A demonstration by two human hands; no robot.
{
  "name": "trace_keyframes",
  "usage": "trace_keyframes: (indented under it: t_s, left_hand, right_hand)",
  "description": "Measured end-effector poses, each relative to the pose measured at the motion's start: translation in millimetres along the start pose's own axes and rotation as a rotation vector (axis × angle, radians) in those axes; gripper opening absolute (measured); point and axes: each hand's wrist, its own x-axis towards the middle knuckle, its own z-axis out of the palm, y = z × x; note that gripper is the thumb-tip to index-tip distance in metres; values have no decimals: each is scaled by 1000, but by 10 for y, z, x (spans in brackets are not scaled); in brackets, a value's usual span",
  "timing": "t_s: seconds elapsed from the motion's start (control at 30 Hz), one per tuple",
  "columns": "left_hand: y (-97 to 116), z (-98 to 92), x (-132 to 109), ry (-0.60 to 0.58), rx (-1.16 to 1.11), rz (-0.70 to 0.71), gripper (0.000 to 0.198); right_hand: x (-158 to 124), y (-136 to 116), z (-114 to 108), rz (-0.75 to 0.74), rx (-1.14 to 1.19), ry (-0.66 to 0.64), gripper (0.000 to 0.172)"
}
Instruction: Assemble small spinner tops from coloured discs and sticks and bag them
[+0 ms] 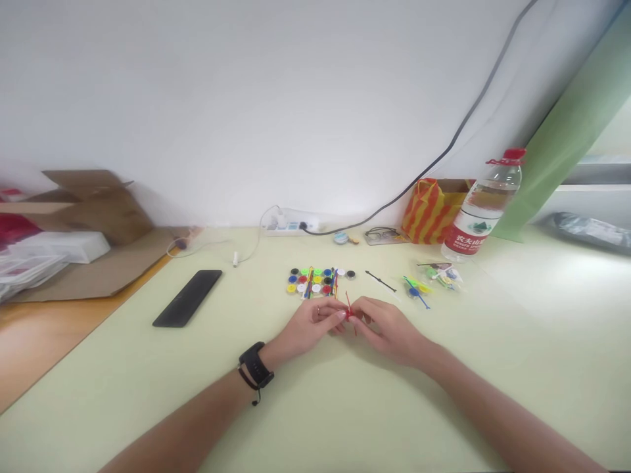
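My left hand (315, 322) and my right hand (387, 326) meet near the middle of the table, fingertips pinched on a small red plastic piece with a thin red stick (348, 301). The stick's ends show above and below the fingers; the middle is mostly hidden by them. Just beyond my left hand lie rows of small round discs (292, 279) in several colours, with bundles of thin coloured sticks (309, 282) across them. A black stick (380, 281) rests beyond my right hand. Farther right are a blue stick (418, 293) and yellow-green pieces (421, 286).
A black phone-like slab (187, 299) lies left. Cardboard (103, 256) and white boxes (69, 247) stand at the far left. At the back are a power strip (288, 225), glasses (384, 234), a striped bag (434, 210), a water bottle (476, 217) and a bag of pieces (446, 276).
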Motion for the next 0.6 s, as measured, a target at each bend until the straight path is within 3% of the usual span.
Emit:
trace_keyframes:
  t_s: [0.1,0.3,0.6]
  left_hand:
    - [-21,18,-7,-29,42,20,30]
    - [-81,20,3,28,121,29,28]
    - [-81,17,-2,35,155,30,30]
  right_hand:
    - [5,-14,-21,55,-118,-20,15]
    - [27,4,-119,271,-372,-186,25]
    - [-83,220,-480,542,-477,-231,29]
